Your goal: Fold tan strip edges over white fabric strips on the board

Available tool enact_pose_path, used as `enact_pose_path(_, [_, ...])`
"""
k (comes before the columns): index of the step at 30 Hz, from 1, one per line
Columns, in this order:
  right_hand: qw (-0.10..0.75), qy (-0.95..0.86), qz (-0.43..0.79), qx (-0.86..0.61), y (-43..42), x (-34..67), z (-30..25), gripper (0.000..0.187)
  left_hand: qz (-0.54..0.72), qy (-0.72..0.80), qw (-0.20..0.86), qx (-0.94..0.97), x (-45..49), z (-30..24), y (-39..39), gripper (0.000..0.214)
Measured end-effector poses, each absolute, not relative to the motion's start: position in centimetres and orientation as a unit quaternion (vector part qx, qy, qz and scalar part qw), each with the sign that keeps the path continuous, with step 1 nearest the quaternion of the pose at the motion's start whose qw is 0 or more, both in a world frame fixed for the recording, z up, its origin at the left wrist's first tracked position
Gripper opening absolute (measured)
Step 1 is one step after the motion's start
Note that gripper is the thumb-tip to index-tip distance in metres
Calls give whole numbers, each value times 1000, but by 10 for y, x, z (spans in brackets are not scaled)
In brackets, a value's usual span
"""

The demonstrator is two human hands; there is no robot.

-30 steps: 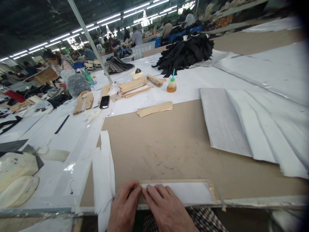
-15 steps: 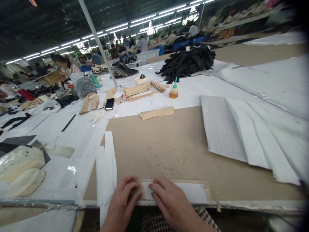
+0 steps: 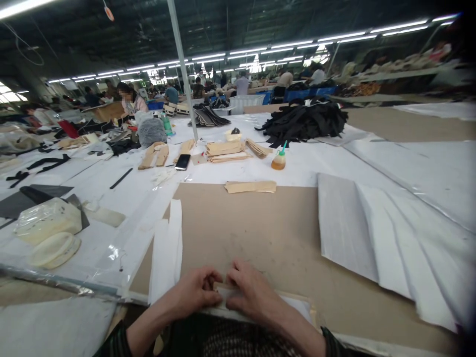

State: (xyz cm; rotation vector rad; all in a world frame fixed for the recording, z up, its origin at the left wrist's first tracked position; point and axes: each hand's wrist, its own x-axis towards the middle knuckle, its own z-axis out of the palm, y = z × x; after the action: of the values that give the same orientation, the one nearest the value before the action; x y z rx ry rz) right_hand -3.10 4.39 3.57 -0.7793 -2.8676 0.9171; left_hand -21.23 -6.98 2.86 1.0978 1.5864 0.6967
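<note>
At the table's near edge lies a flat white strip (image 3: pixel 297 303) with tan edging, partly hidden under my hands. My left hand (image 3: pixel 199 290) is closed at the strip's left end, fingers curled and thumb drawn in against them. Close beside it, my right hand (image 3: pixel 251 292) bends over the strip, fingertips and thumb closed on its left part. Exactly what the fingertips pinch is hard to make out. Left of my hands, long white pieces (image 3: pixel 165 253) lie along the side of the brown board (image 3: pixel 245 233).
Fanned white sheets (image 3: pixel 349 228) cover the board's right side. A tan strip (image 3: pixel 250 187) lies at its far edge. Beyond are an oil bottle (image 3: pixel 278 159), a phone (image 3: pixel 182 162), tan bundles (image 3: pixel 226 149), black strips (image 3: pixel 305 121) and a pole (image 3: pixel 184 69). A plastic tub (image 3: pixel 50 218) stands left.
The head view has tilted and shifted. My hands have come closer together at the strip's left end, and my right hand covers more of that end.
</note>
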Motion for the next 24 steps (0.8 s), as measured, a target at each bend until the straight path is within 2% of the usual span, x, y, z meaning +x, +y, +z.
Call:
enact_pose_path(3, [6,-914,320,-249,46,-30,37,15,281,645,560,437,-217,27,-64,22])
enact_pose_path(8, [10,-911,330,-247,46,-30,35,17,278,629,582,433,-231,33,-58,40])
enact_pose_path(12, [23,-912,334,-236,46,-31,30,22,259,628,578,452,-236,38,-57,28])
enact_pose_path(15, [27,-911,343,-226,51,-31,27,24,247,650,527,488,-232,41,-58,23])
enact_pose_path(18, [27,-913,352,-206,57,-29,26,18,250,669,437,547,-227,43,-58,12])
enact_pose_path(20, [34,-915,355,-187,59,-27,23,13,249,670,384,585,-226,42,-58,11])
enact_pose_path(24, [80,-930,328,-144,59,-21,12,19,224,659,307,649,-227,37,-60,15])
